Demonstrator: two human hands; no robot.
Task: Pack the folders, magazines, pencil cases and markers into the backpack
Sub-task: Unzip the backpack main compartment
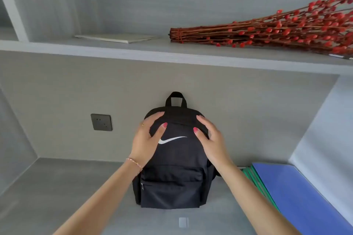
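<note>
On the near part of the grey desk point(57, 187) lies 1 small pale rectangular patch point(183, 222), just in front of the backpack. To the right, 1 blue folder point(298, 196) lies flat on a stack of green folders point(256, 181), of which only the edges show, so their count cannot be told; the person's right forearm crosses in front of their near-left edge. In the middle stands 1 black backpack point(172, 183), upright against the back wall, its zips closed and its top handle erect. The left hand point(147, 137) and right hand point(209, 137) both rest on its upper front, fingers spread and relaxed, gripping nothing. On the far wall to the left sits 1 dark socket plate point(101, 122). Above, 1 shelf point(133, 53) carries 1 thin white booklet point(116, 37) and 1 bundle of red-berried twigs point(267, 32).
</note>
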